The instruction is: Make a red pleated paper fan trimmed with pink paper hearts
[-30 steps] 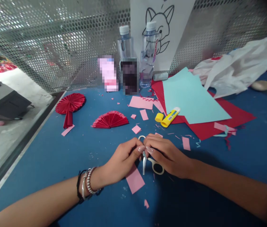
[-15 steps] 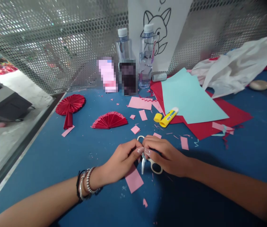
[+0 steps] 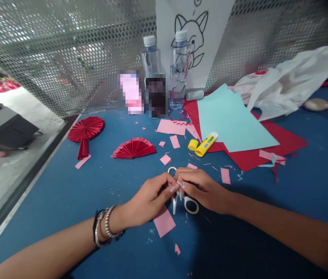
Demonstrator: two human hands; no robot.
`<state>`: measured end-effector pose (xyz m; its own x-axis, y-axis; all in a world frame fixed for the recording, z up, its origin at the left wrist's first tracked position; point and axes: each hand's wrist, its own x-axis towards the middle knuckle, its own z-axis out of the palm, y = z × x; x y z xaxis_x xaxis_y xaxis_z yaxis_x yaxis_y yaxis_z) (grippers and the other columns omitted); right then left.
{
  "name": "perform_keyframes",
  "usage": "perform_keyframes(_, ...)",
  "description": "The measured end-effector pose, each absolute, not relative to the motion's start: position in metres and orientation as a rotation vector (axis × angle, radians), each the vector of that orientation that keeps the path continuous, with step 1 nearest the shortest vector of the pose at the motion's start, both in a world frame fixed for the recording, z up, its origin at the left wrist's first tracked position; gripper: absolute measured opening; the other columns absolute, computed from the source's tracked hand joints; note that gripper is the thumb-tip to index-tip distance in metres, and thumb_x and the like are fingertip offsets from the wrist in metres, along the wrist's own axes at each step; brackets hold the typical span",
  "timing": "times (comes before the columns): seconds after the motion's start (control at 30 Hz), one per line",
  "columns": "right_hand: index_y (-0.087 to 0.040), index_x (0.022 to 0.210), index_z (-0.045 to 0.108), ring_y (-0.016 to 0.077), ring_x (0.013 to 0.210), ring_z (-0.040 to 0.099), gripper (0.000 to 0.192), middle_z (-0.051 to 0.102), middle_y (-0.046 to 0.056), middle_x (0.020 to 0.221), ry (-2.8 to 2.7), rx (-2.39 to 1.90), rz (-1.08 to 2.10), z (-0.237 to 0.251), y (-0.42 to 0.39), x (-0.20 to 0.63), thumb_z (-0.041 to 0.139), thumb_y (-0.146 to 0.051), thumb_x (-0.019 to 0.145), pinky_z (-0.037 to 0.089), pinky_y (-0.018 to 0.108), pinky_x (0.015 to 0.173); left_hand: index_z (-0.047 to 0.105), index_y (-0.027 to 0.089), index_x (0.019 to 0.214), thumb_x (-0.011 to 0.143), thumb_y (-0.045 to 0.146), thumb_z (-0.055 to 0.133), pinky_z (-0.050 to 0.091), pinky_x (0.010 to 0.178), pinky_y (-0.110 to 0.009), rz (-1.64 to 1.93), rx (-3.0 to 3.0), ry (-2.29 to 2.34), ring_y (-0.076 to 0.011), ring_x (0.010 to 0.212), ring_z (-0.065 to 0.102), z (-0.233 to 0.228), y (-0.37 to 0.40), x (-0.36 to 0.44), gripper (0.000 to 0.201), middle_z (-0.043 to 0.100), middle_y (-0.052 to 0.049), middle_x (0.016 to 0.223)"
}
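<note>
My left hand (image 3: 149,199) and my right hand (image 3: 203,188) meet fingertip to fingertip low in the middle of the blue table (image 3: 65,193). Both pinch a tiny pale paper scrap (image 3: 179,192), mostly hidden by the nails. Right under the fingers lie white-handled scissors (image 3: 191,205), one loop showing beyond the hands and the blade pointing toward me. A pink paper rectangle (image 3: 164,221) lies under my left hand. My left wrist wears bracelets (image 3: 104,230).
Two red pleated paper fans (image 3: 134,148) (image 3: 86,129) lie to the left. A yellow glue stick (image 3: 206,144) and its cap (image 3: 193,144) sit by light blue paper (image 3: 230,120) on red sheets (image 3: 268,149). Two water bottles (image 3: 178,69) and a white plastic bag (image 3: 285,85) stand at the back by perforated metal walls.
Both hands have stayed pinched together over the scissors, with only small finger movements. The view has shifted slightly.
</note>
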<state>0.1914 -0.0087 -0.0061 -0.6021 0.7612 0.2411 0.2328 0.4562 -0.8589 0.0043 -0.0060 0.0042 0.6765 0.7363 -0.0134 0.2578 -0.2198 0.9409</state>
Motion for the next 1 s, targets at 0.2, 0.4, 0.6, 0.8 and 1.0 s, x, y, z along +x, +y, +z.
perform_keyframes(0.2,-0.017,0.068,0.048,0.0105,0.067,0.046,0.031,0.048,0.000,0.069,-2.060,-0.828,1.123,-0.0064,-0.0077,0.1917,0.032,-0.024,0.093,0.036,0.025,0.065,0.047,0.017,0.088,0.093,0.028,0.038,0.038,0.065,-0.022,0.512,1.785,0.772,-0.0093,0.068,0.045,0.0034,-0.0064,0.0029,0.015,0.052,0.000,0.078)
perform_keyframes(0.4,-0.017,0.067,0.046,0.0111,0.065,0.045,0.031,0.047,0.000,0.068,-2.063,-0.834,1.092,-0.0056,-0.0090,0.1907,0.031,-0.026,0.093,0.036,0.026,0.063,0.048,0.016,0.088,0.093,0.030,0.035,0.038,0.064,-0.023,0.512,1.782,0.765,-0.0098,0.068,0.046,0.0054,-0.0055,0.0025,0.020,0.052,0.000,0.077)
perform_keyframes(0.6,-0.016,0.068,0.050,0.0116,0.066,0.046,0.031,0.049,0.001,0.070,-2.067,-0.916,1.059,-0.0053,-0.0112,0.1889,0.034,-0.028,0.092,0.036,0.026,0.062,0.049,0.015,0.083,0.092,0.029,0.038,0.039,0.064,-0.023,0.516,1.755,0.819,-0.0102,0.067,0.047,0.0079,-0.0040,0.0043,0.020,0.053,0.000,0.074)
perform_keyframes(0.8,-0.017,0.069,0.051,0.0108,0.066,0.047,0.032,0.051,0.001,0.072,-2.002,-0.947,1.171,-0.0078,-0.0116,0.1904,0.035,-0.033,0.092,0.037,0.025,0.062,0.049,0.016,0.086,0.093,0.027,0.037,0.040,0.067,-0.024,0.509,1.730,0.776,-0.0110,0.070,0.049,0.0100,-0.0041,0.0029,0.018,0.055,-0.001,0.078)
perform_keyframes(1.0,-0.016,0.070,0.049,0.0094,0.064,0.046,0.031,0.047,-0.001,0.071,-1.946,-0.922,1.272,-0.0038,-0.0116,0.1916,0.033,-0.030,0.093,0.036,0.023,0.060,0.051,0.015,0.086,0.092,0.027,0.041,0.037,0.064,-0.023,0.545,1.570,0.761,-0.0099,0.068,0.046,0.0086,-0.0005,0.0023,0.016,0.052,0.000,0.074)
